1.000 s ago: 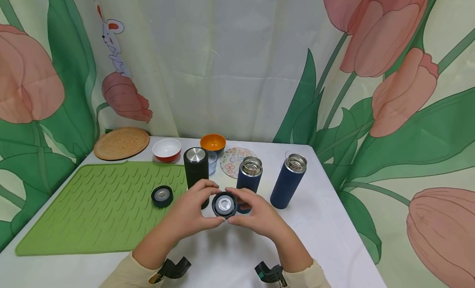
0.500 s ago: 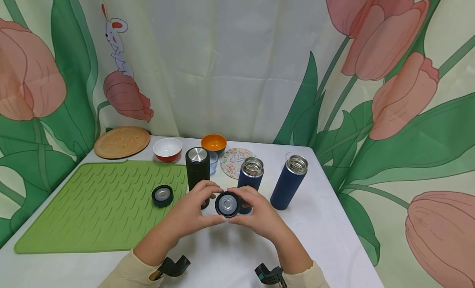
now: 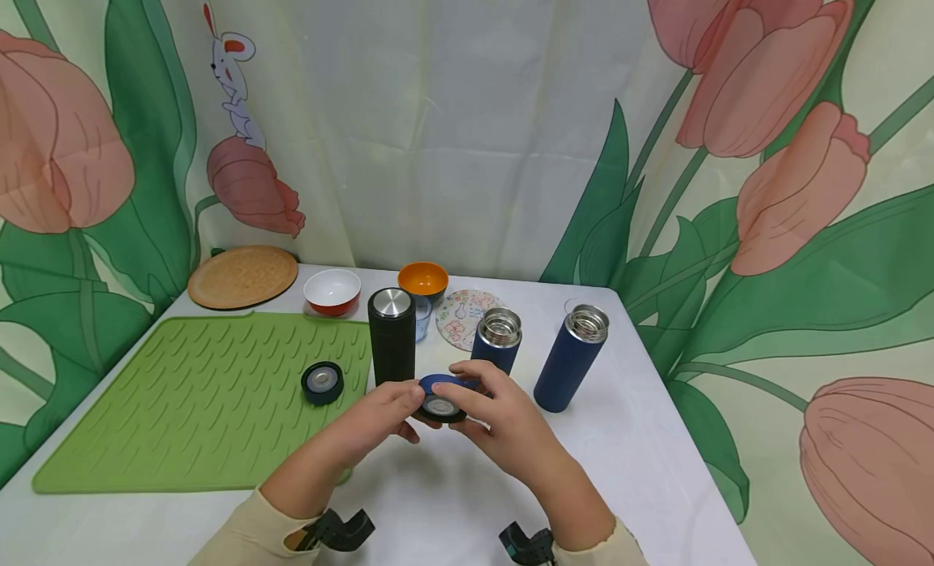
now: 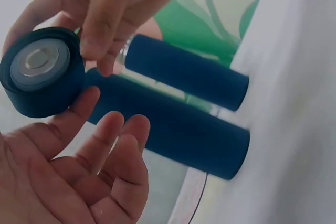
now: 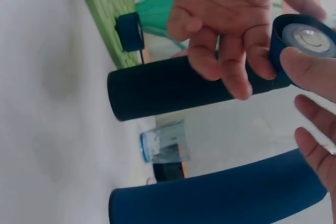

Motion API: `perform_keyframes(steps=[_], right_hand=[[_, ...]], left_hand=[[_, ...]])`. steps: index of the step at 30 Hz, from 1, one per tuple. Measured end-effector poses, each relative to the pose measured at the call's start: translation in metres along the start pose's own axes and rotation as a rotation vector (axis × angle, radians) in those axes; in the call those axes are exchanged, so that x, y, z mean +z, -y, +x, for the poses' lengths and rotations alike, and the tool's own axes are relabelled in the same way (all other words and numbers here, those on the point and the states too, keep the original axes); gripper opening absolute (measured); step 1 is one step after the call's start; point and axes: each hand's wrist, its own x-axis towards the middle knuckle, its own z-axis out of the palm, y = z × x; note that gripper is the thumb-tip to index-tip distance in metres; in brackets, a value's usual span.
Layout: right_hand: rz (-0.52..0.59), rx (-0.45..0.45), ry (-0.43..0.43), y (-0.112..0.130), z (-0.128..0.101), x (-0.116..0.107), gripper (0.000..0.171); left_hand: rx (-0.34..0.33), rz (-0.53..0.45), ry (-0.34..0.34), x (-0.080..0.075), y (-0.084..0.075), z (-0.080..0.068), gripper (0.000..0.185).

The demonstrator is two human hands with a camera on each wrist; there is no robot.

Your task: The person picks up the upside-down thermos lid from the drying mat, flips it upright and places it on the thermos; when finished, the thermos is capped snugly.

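Note:
A dark blue bottle lid (image 3: 442,408) is held in the air between both hands, its pale inner disc showing. My left hand (image 3: 383,413) pinches its left side; in the left wrist view the left forefinger (image 4: 84,103) touches the lid's wall and the other fingers curl loosely. My right hand (image 3: 511,424) grips the right side, with its thumb (image 5: 310,72) against the rim in the right wrist view. Just behind stand a black bottle (image 3: 392,339) with a silver top and a navy bottle (image 3: 498,347) with an uncovered steel mouth, partly hidden by my right hand.
Another navy bottle (image 3: 571,363) with an uncovered mouth stands to the right. A second black lid (image 3: 322,383) lies on the green mat (image 3: 204,412). Behind are a wooden board (image 3: 243,278), white-red bowl (image 3: 332,293), orange bowl (image 3: 423,280), clear cup (image 3: 423,316) and patterned round mat (image 3: 460,319).
The lid has tilted, so its blue side now shows at the top. My right fingers have moved across it, and my left hand has shifted to a pinch at its left edge.

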Motion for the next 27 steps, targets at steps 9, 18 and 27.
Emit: perform_keyframes(steps=[9, 18, 27], right_hand=[[-0.069, 0.010, 0.001, -0.002, -0.003, 0.002, 0.071], [0.245, 0.404, 0.137, -0.001, -0.008, -0.004, 0.081], [0.335, 0.499, 0.172, -0.006, -0.007, -0.004, 0.080]], left_hand=[[-0.071, -0.169, -0.037, 0.005, 0.000, 0.001, 0.063], [-0.036, 0.091, -0.183, 0.008, -0.004, 0.000, 0.055], [-0.007, 0.104, -0.216, 0.011, -0.002, 0.000, 0.066]])
